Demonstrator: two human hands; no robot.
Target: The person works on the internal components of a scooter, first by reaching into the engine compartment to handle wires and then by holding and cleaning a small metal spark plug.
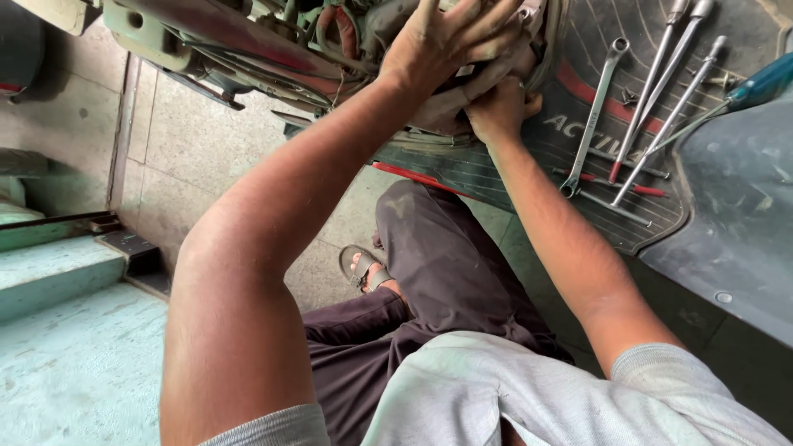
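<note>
My left hand (446,37) lies spread over a greasy machine body (248,49) full of cables and hoses at the top of the view, fingers splayed and pressing on a dirty part. Just below it my right hand (500,107) is clenched around something under that part; what it grips is hidden by its own fingers. Both forearms reach up from the bottom of the view, and both hands are smeared with grime.
A black ribbed rubber mat (512,177) lies to the right with a long spanner (591,116), several socket wrenches (669,107), and a blue-handled screwdriver (764,83). A dark plastic panel (735,215) sits at right. Green steps (58,272) at left; my sandalled foot (363,268) on paving.
</note>
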